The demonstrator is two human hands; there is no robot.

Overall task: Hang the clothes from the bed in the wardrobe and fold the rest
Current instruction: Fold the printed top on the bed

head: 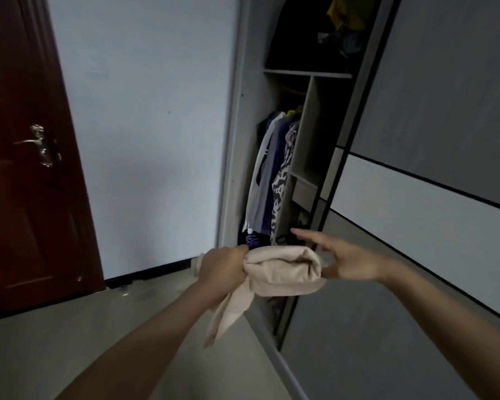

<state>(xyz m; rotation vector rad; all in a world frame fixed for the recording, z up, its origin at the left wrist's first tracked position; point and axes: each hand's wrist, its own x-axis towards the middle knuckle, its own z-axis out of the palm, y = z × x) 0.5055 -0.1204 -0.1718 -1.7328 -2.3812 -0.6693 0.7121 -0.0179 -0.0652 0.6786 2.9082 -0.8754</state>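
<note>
1. The left hand [220,269] is closed in a fist round one end of a beige garment [283,272], gripping it tight.
2. The garment is rolled or folded into a thick bundle held in mid-air in front of the wardrobe [312,134], low down at its open side. One loose strip of the garment hangs below the left fist.
3. The right hand [350,261] is open, fingers straight and spread, palm turned toward the bundle's other end (whether it touches the fabric or sits just beside it cannot be told).
4. Inside the wardrobe a row of hanging clothes [269,174] fills the left compartment: white, grey, dark blue and a black-and-white patterned piece.
5. Above them is a shelf [306,73] with dark and yellow things [341,15] on it, too dim to name.
6. The wardrobe's grey sliding door [430,111] stands to the right.
7. A pale wall [145,125] runs left of the wardrobe to a dark red door [26,197] with a metal handle [41,145].
8. The floor [70,327] is plain grey.
</note>
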